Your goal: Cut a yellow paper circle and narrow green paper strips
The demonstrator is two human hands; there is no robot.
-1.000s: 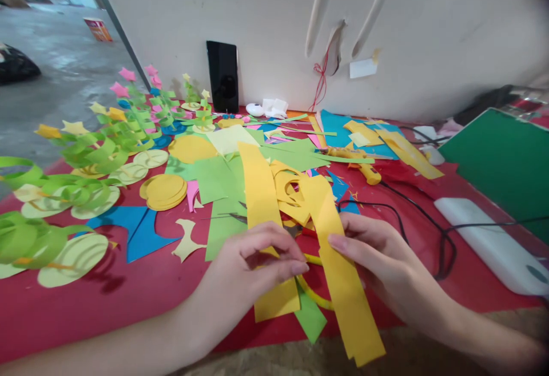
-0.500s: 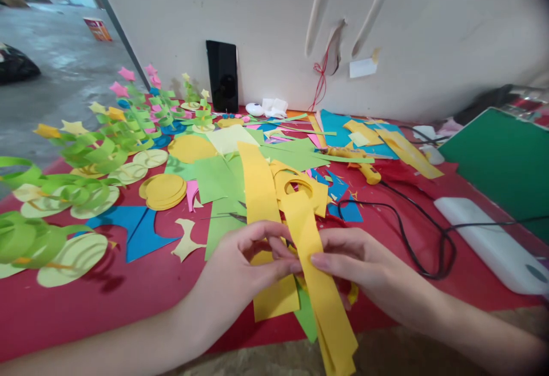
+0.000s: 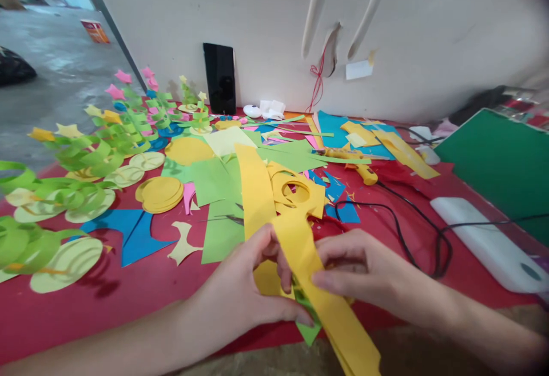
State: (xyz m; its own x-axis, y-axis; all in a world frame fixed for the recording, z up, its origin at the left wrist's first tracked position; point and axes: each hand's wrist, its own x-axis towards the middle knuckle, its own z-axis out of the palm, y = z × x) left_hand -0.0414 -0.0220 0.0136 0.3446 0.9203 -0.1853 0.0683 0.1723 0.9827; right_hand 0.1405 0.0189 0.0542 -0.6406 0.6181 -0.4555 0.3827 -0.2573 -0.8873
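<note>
A folded or doubled yellow paper strip (image 3: 309, 267) slants across the middle, its layered lower end hanging past the table's front edge. My right hand (image 3: 355, 264) pinches it from the right side, thumb on top, the other fingers partly hidden behind. On the left, my left hand (image 3: 261, 284) has its fingers bent against the strip's upper left edge, with the thumb spread apart below. Beneath the hands lie a wider yellow paper piece (image 3: 256, 187) and green paper scraps (image 3: 309, 333). Just beyond is a yellow sheet with round cut-outs (image 3: 317, 193).
Green spiral paper ornaments with stars (image 3: 92, 198) crowd the left, near stacked yellow discs (image 3: 160, 193). A phone (image 3: 219, 78) leans on the back wall. Rightward are a yellow glue gun (image 3: 366, 174), its black cord (image 3: 441, 250), a white box (image 3: 484, 244) and a green board (image 3: 497, 164).
The strip's upper end has come down nearer my left fingers, and its lower end has swung right. My left thumb has moved away from my fingers, downward.
</note>
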